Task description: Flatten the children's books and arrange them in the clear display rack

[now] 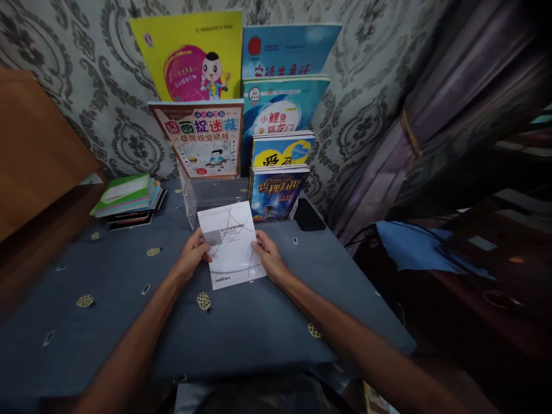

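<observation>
White booklet (pixel 232 246), thin, printed with fine curved lines, a grey square and small dark lettering: held by both side edges just above the counter (pixel 107 299), near its middle, slightly tilted, directly in front of the clear acrylic stand (pixel 207 198). Left hand (pixel 192 255): grip closed on the booklet's left edge, thumb lying on the cover. Right hand (pixel 268 255): grip closed on the right edge, fingertips on the cover. Counter: covered in a grey-blue cloth with small scattered yellow and white motifs. Clear acrylic stand: tiered, against the patterned wall, carrying upright children's books; left column holds a yellow book (pixel 192 54) at the back and a book with a red-bordered cover (pixel 202 138) in front of it, lowest front slot on that side showing only clear plastic. Right column holds four books stepped downward, blue and turquoise at the back, a yellow-and-blue one, then a dark blue book (pixel 276 192) foremost. Stack of flat books (pixel 127 198), green cover on top: left of the stand. Black phone (pixel 309 215): lying flat, just right of the stand. Curtain (pixel 431 115): hanging at right.
</observation>
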A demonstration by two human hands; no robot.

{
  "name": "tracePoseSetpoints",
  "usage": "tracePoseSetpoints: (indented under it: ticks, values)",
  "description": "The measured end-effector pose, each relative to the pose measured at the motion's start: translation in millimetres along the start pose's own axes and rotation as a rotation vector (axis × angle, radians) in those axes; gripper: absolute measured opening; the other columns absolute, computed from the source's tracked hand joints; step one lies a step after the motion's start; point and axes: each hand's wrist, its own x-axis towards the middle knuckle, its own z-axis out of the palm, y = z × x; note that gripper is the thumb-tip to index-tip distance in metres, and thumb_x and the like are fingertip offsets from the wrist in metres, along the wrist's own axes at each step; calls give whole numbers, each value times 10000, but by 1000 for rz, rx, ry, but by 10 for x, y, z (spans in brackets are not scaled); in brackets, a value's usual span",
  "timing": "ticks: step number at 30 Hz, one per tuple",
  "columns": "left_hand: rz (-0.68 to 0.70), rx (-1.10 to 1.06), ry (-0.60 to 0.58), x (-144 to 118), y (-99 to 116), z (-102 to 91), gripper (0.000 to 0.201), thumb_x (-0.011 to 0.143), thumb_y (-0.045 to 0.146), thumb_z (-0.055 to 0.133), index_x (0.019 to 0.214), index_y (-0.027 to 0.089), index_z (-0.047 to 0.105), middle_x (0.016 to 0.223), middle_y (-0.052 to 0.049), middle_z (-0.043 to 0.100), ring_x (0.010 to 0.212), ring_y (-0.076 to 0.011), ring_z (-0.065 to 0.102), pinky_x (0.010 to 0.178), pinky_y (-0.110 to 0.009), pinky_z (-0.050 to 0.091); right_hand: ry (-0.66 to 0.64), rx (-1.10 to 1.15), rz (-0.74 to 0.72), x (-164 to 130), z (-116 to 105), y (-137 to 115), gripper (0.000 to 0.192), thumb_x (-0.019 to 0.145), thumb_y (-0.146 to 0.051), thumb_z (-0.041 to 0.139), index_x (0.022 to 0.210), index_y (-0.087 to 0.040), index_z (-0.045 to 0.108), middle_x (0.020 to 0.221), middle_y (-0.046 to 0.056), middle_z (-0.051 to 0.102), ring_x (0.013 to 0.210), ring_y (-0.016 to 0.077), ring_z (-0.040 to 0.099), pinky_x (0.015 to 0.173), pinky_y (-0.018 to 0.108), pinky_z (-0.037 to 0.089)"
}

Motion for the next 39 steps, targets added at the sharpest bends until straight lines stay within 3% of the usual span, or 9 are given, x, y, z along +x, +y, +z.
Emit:
tracePoseSetpoints:
  ticks: [6, 15, 28, 39]
  values:
    - [-9, -5, -12, -4, 14, -21, 587, 593, 196, 566, 1177, 194, 629, 859, -40, 674, 669, -140, 546, 452, -187, 439, -18, 52, 19, -10, -9, 0, 249, 888, -345, 503, 1098, -227, 562, 962, 41, 723, 868, 222, 677, 811, 363, 551]
    - [30, -89, -65, -1, -14, -35, 532, 600, 172, 602, 1129, 175, 654, 740, -2, 629, 572, -107, 497, 405, -168, 378, -6, 359, 78, -27, 0, -49, 236, 773, -378, 692, 949, -241, 614, 858, 0, 740, 775, 201, 691, 745, 322, 531]
    - [-5, -95, -235, -42, 38, -126, 534, 693, 196, 656, 1227, 197, 643, 975, -76, 717, 729, -160, 626, 502, -208, 528, -15, 425, 90, -41, -53, -167, 310, 748, -403, 767, 973, -235, 635, 873, 26, 742, 876, 240, 707, 764, 357, 563]
    - [176, -28, -130, -58, 318, -57, 523, 610, 244, 649, 1128, 168, 642, 956, -60, 716, 783, -179, 626, 582, -245, 536, -53, 368, -56, 18, -36, -422, 294, 816, -456, 714, 991, -244, 608, 979, 41, 742, 949, 244, 695, 833, 365, 547]
